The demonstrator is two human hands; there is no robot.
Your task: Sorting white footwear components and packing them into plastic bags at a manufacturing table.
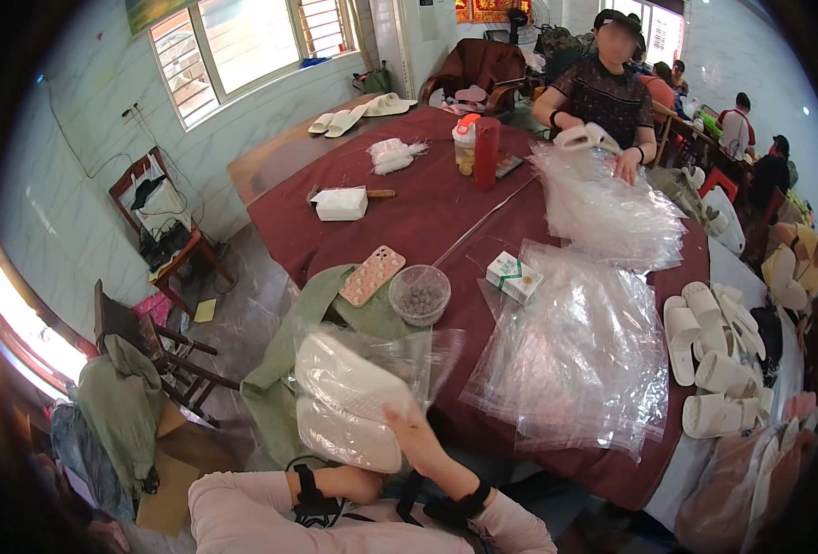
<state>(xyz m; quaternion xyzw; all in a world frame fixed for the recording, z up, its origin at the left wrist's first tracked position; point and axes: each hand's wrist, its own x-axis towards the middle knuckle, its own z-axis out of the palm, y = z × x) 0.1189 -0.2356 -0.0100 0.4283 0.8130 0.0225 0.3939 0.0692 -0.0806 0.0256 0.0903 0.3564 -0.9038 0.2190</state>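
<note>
toward seven o'clock, just off the near edge of the bench [284, 217], a pair of white slippers [349, 397] is held side by side in what looks like a clear bag [441, 355]. the right hand [418, 439] has its fingers bent over the pair's four-o'clock edge, nearly closed on it, probably to keep the two level. the left hand [364, 482] is mostly hidden underneath, perhaps bearing the weight; i cannot tell how its fingers stand. a flat stack of bags [584, 360] lies at four o'clock, likely for easy reach, with loose slippers [704, 342] beyond it past three.

the held pair looks like matte foam, finely textured and rounded at the ends. the film is thin, glossy and crinkled. near the centre, a round clear tub [420, 318] of small greyish lumps stands beside a pink patterned phone [373, 275]; olive fabric [279, 388] falls in soft folds at eight.
</note>
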